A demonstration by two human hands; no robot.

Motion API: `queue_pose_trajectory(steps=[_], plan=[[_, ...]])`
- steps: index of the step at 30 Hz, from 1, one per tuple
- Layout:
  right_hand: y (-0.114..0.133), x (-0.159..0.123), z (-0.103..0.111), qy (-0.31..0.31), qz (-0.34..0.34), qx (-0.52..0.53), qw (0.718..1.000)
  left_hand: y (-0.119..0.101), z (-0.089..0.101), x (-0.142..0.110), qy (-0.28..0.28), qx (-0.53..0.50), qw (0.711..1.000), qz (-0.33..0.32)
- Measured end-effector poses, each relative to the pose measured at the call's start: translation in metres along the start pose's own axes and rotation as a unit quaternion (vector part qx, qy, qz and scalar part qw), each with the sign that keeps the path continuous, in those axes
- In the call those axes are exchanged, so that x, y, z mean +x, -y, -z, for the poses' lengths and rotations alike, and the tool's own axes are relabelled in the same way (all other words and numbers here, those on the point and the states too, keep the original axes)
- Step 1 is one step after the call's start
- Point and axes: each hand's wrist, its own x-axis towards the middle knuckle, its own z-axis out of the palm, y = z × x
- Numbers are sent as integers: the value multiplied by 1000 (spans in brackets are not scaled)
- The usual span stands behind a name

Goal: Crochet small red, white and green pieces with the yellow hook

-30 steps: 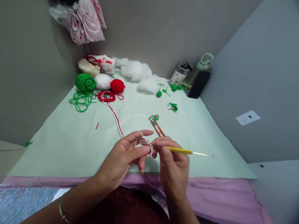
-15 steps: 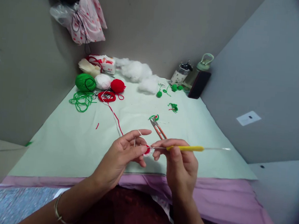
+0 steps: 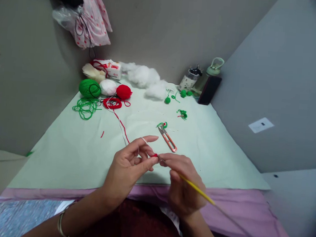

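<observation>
Yellow hook (image 3: 196, 187) has swung from level to slanting back toward the body, so a stitch is mid-pull. Right hand (image 3: 181, 184) pinches it; left hand (image 3: 131, 164) pinches the red piece (image 3: 155, 155) between both, yarn (image 3: 121, 124) trailing.

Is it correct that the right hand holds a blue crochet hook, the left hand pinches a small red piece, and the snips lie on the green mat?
Not quite: in the head view the crochet hook in the right hand is yellow, not blue. The left hand does pinch the small red piece, and the snips lie on the green mat.
</observation>
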Motion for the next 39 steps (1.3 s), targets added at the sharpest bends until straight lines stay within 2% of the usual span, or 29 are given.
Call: queue_pose_trajectory(steps=[2,4,6,7,10,13,16,19,21,23,25,26,29,33,35,39], plan=[[-2,-3,-1,3,12,-54,998,0,1,2,19,-55,998,39],[-3,-3,-1,-3,11,-69,998,-1,4,4,55,-126,983,117],[-3,-1,-3,-24,-13,-30,999,-5,7,7,74,-180,963,185],[-2,2,-3,-44,-39,9,998,-6,9,8,74,-192,958,198],[1,11,-7,-93,-136,165,972,-9,10,9,61,-184,967,167],[3,18,-11,-65,-164,224,959,-6,8,6,71,-145,979,121],[4,17,-14,-57,-139,174,973,-1,4,3,64,-108,989,83],[3,10,-11,-30,-65,39,997,2,2,3,46,-108,991,67],[1,7,-7,12,6,-62,998,2,3,5,58,-140,983,103],[0,7,-3,10,29,-77,997,0,6,8,72,-177,968,163],[-1,9,-2,-45,-30,8,999,-2,9,10,75,-197,957,197],[-1,11,-2,-73,-76,73,992,-2,10,11,74,-198,958,193],[-2,15,-7,-88,-181,242,949,-1,9,9,71,-161,976,129],[-4,15,-12,-52,-209,274,937,4,5,3,76,-102,989,72],[-5,15,-11,-55,-227,300,925,5,4,2,80,-104,988,78],[-5,19,-8,-59,-267,390,879,2,5,4,97,-126,981,115]])
